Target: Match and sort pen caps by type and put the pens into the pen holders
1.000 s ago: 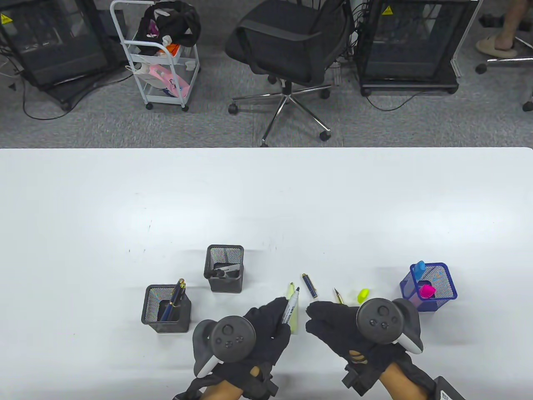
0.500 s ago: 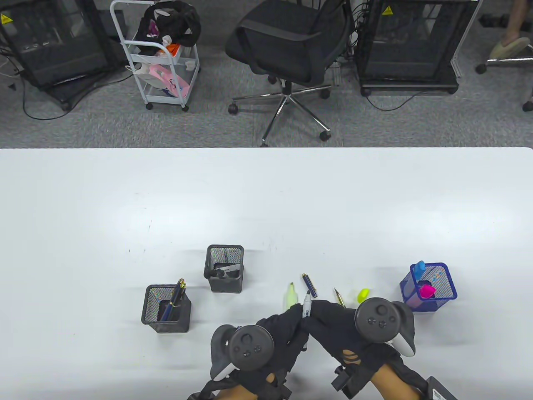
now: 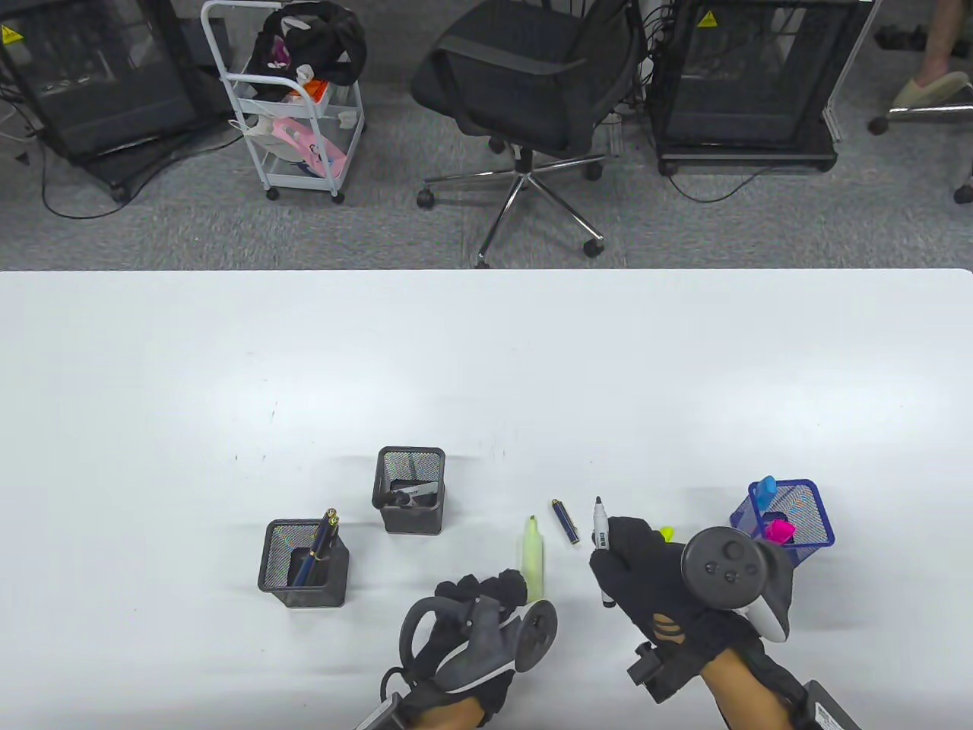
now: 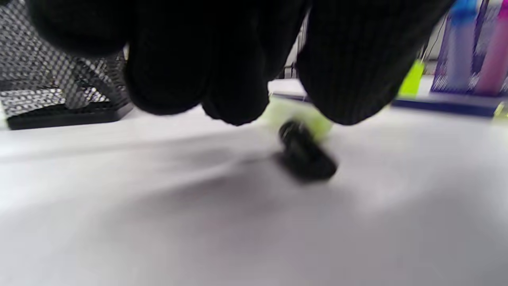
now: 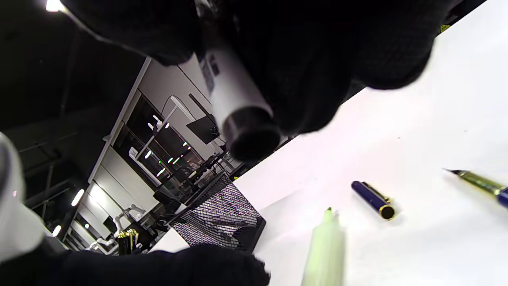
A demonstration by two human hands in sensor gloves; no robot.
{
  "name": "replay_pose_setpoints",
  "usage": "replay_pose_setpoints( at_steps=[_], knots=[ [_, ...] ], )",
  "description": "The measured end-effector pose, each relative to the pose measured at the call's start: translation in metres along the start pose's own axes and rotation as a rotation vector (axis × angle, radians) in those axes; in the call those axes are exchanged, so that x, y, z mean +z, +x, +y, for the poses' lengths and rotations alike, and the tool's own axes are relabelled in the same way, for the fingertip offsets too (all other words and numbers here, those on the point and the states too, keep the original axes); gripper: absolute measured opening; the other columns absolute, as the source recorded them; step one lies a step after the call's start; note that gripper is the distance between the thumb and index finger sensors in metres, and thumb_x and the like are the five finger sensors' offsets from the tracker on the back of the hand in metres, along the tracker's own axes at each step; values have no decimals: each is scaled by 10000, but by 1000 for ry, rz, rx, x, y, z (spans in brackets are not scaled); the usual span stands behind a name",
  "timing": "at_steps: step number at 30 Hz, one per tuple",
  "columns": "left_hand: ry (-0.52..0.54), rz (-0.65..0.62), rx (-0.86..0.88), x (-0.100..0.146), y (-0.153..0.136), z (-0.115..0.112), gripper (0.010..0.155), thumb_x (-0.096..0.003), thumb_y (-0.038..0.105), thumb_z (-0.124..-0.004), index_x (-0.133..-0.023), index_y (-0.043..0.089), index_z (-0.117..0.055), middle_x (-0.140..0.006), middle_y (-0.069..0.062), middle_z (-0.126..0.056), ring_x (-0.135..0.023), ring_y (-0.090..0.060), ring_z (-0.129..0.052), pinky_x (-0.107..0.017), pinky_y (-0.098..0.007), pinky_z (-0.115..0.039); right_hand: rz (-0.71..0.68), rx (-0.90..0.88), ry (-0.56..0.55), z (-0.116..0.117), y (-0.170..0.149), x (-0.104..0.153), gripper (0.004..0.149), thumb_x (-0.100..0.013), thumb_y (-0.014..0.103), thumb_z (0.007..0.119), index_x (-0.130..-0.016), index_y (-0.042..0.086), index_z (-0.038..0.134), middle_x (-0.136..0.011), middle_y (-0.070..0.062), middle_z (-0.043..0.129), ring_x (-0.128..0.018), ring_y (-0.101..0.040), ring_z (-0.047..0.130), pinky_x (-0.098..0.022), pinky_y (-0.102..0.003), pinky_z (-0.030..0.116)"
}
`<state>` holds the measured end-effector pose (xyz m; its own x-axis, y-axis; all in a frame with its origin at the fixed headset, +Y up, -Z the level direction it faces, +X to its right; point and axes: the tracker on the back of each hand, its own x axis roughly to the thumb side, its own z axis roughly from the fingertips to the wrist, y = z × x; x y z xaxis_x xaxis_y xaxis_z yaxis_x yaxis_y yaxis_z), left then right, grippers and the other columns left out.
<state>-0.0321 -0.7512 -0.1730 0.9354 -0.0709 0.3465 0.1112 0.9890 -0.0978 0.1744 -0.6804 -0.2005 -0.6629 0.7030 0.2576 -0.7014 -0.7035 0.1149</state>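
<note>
Gripping a white-barrelled black marker in my right hand, I see its uncapped tip pointing away from me. My left hand hovers with fingers curled over a small black cap on the white worktop; whether they touch it I cannot tell. A pale yellow-green uncapped highlighter lies just beyond that hand, a navy gold-trimmed pen cap between the hands. A black mesh holder stands left, a blue mesh holder right.
</note>
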Motion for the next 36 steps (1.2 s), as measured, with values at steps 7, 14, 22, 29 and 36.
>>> replay_pose_setpoints(
  at_steps=[7, 14, 22, 29, 36],
  knots=[
    [-15, -4, -38, -3, 7, -6, 506, -399, 323, -976, -857, 124, -893, -695, -152, -1069, -433, -277, -1072, -443, -621, -834, -28, 71, 22, 3, 4, 1, 601, -442, 445, 850, -864, 46, 695, -700, -158, 953, -518, -270, 1056, -458, -489, 881],
    [9, -6, 76, -2, -9, 3, 509, -411, 320, -942, -864, 97, -883, -715, -203, -1052, -467, -305, -1049, -470, -660, -804, -41, 94, 17, 2, 5, 3, 610, -440, 427, 859, -879, 44, 677, -720, -166, 938, -536, -283, 1044, -471, -499, 871],
    [227, -70, 845, 24, -85, 43, 499, -509, 294, -673, -947, 80, -781, -776, -233, -908, -556, -337, -908, -537, -719, -674, -153, 328, 107, 15, 20, 6, 625, -414, 302, 932, -938, 107, 650, -827, -185, 862, -651, -340, 968, -553, -570, 797],
    [350, -99, 850, 40, -101, 55, 486, -482, 310, -692, -878, 86, -861, -670, -196, -997, -454, -296, -967, -501, -686, -753, -260, 502, 183, 41, 41, 11, 591, -412, 302, 927, -937, 141, 709, -834, -171, 873, -658, -334, 969, -568, -585, 786],
    [365, -167, 756, 41, -84, 61, 478, -477, 323, -707, -852, 89, -888, -632, -191, -1023, -422, -284, -985, -489, -670, -776, -298, 556, 191, 48, 47, 16, 584, -410, 300, 927, -934, 143, 723, -835, -171, 874, -662, -334, 967, -573, -594, 779]
  ],
)
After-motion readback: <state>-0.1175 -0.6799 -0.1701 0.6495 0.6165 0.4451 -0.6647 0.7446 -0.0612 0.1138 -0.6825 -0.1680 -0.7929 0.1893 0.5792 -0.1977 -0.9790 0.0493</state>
